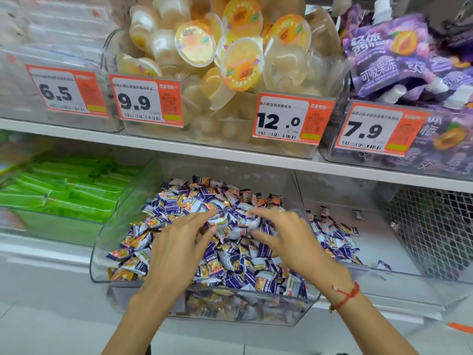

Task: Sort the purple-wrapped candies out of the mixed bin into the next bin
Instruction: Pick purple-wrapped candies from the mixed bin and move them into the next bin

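**Desk:** What does the frame show on the lower shelf (230, 160)?

**Photographer:** Two bare hands over the mixed bin (102, 252), a clear plastic tub heaped with wrapped candies (230, 267) in purple-and-white and orange-gold. The left hand (176, 252) lies palm down on the heap, fingers (204, 219) spread fairly wide and slightly bent, tips pressing into the pile at its middle. The right hand (289, 237) mirrors it from the other side, with a red string bracelet (345, 295) at the wrist.

**Desk:** Is either hand holding a candy?

**Photographer:** The fingertips of both hands meet around a few purple-and-white pieces at the crest of the pile; whether any piece is actually pinched, I cannot tell.

**Desk:** And the next bin?

**Photographer:** The next bin (384, 252) sits just beside the mixed bin on its right side, touching or nearly so. A thin scatter of wrapped pieces lies along its left wall.

**Desk:** Surroundings?

**Photographer:** Green packets (66, 196) fill the bin at the shelf's left end. On the upper shelf stand jelly cups (230, 47) and purple pouches (389, 52), behind price tags (146, 101) reading 6.5, 9.9, 12.0 and 7.9.
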